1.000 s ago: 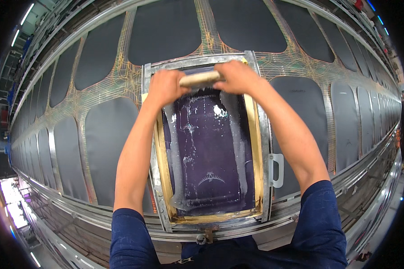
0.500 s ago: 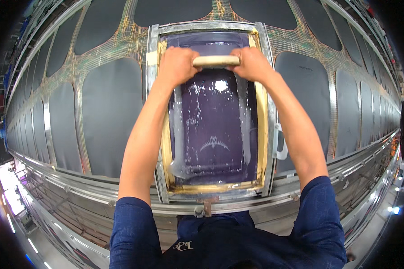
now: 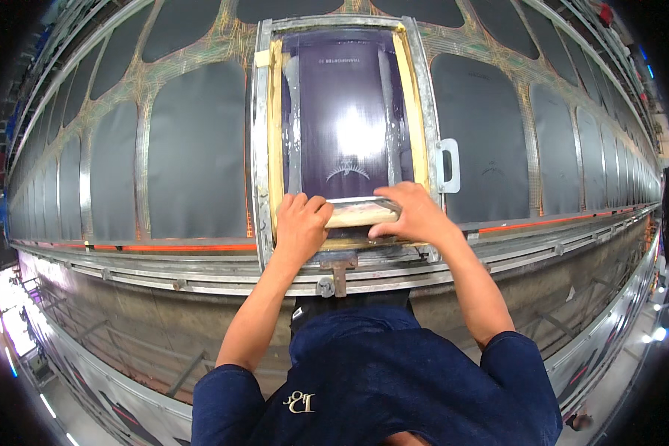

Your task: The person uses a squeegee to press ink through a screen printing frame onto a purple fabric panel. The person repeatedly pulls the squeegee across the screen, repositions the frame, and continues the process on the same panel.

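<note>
The wooden bar [image 3: 353, 215] sits at the near end of the purple screen [image 3: 342, 97], so this pull looks almost done; the bar is not yet lifted off. A grey pad [image 3: 476, 134] on the right has a faint mark [image 3: 491, 169]. Both arms [image 3: 259, 316] reach forward, a bit bent. The left hand [image 3: 302, 225] curls round the bar's left end; the right hand [image 3: 413, 213] holds the other end with a looser grip

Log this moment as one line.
Left grip: on squeegee, left end | right grip: right end | squeegee: near end of purple screen | dark panels: both sides of metal frame
</note>
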{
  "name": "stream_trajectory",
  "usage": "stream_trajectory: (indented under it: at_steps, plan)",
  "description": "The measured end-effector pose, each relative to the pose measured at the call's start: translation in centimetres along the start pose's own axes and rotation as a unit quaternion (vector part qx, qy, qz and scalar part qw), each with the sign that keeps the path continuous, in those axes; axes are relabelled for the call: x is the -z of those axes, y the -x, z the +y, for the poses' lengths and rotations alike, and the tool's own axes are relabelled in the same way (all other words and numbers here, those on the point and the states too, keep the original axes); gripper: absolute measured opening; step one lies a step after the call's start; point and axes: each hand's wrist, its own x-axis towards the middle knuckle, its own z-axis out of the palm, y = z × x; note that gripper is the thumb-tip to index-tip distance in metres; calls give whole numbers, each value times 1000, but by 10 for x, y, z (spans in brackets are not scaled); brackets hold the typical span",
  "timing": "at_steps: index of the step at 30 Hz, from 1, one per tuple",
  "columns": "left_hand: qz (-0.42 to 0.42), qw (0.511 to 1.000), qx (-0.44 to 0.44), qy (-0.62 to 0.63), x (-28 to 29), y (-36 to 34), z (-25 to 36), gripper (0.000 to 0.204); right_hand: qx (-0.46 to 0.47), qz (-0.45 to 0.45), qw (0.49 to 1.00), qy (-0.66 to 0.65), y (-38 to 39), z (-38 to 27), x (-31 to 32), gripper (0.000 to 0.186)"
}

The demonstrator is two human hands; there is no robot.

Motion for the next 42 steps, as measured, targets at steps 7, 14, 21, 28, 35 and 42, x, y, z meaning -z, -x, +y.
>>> stream_trajectory:
  at_steps: [7, 14, 21, 28, 35, 42]
  plan:
    - [-50, 998, -26, -4, 15, -7, 3, 44, -399, 318, 860, -8, -36, 127, 41, 31]
    - [-3, 1000, -13, 18, 14, 5, -6, 35, -268, 367, 891, 17, -31, 109, 49, 24]
    - [-34, 999, 15, -5, 49, 30, -54, 41, -203, 386, 899, -39, -70, 53, 19, 22]
    - [12, 998, -2, -65, 133, 136, -219, 45, -217, 384, 885, -149, -178, -82, -140, 23]
    - [17, 999, -16, -40, 146, 230, -236, 50, -255, 369, 882, -142, -205, -128, -164, 25]
    - [3, 998, -47, -45, 118, 180, -278, 46, -300, 340, 887, -80, -212, -106, -180, 22]
